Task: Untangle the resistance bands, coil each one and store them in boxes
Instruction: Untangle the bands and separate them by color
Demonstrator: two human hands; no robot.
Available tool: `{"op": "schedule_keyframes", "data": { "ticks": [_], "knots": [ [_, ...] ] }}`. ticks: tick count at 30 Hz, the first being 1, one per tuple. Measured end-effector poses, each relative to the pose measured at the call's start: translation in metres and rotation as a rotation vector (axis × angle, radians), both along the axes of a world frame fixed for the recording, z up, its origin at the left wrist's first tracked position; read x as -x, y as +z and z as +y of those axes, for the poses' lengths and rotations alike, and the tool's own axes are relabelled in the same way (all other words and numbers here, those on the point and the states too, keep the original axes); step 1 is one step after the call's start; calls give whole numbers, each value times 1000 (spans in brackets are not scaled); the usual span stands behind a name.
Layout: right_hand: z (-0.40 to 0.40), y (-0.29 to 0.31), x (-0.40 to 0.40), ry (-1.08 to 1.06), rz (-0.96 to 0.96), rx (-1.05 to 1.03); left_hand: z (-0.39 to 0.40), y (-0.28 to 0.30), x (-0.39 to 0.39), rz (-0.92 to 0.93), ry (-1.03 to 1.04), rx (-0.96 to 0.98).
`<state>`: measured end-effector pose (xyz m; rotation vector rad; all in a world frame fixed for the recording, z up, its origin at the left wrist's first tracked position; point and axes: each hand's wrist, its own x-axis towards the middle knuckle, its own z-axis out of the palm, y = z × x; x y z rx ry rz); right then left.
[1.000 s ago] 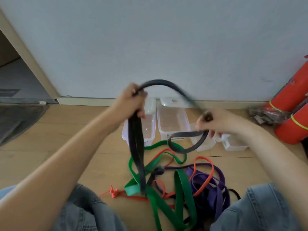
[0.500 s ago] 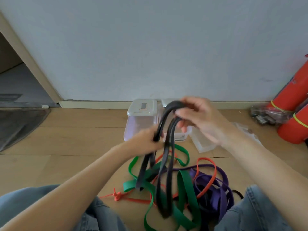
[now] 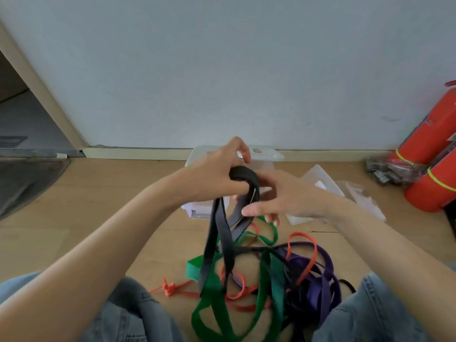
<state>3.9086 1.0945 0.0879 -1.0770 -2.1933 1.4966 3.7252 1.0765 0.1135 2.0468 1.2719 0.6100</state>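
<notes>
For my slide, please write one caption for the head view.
Both hands fold a black band above tangled bands on the floor.

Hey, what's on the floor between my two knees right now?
In the head view, a tangled pile of bands: the green band, orange band and purple band, with the black band hanging into it.
</notes>
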Motion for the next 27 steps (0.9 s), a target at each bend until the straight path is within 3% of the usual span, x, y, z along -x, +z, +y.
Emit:
{"op": "schedule_keyframes", "data": {
  "ticks": [2,4,8,10,11,13,15,17,18,19,22,27],
  "knots": [
    [0,3,5,-114,138,25,4,-9,1,-93,9,71],
    [2,10,3,-222,309,65,3,-29,7,-175,-52,283],
    [10,24,-9,-302,746,119,-11,-98,8,326,-225,473],
    [16,25,-19,-375,793,69,-10,-107,12,313,-146,469],
    [20,24,-26,-440,724,33,-5,-101,16,233,-74,444],
    [23,20,-37,-514,345,-75,7,-74,27,29,126,350],
    [23,9,-44,-332,-265,-70,11,-42,40,-174,263,269],
    [20,-6,-44,-44,-754,-29,8,-19,43,-263,224,257],
    [17,-11,-40,7,-789,-53,5,-12,39,-242,178,273],
    [13,-9,-34,-10,-684,-75,2,-7,31,-188,123,284],
    [7,8,-17,-106,-194,-65,-6,-9,5,-20,-9,292],
    [2,0,1,64,-282,-216,-1,-21,6,-79,-93,355]
  ]
}}
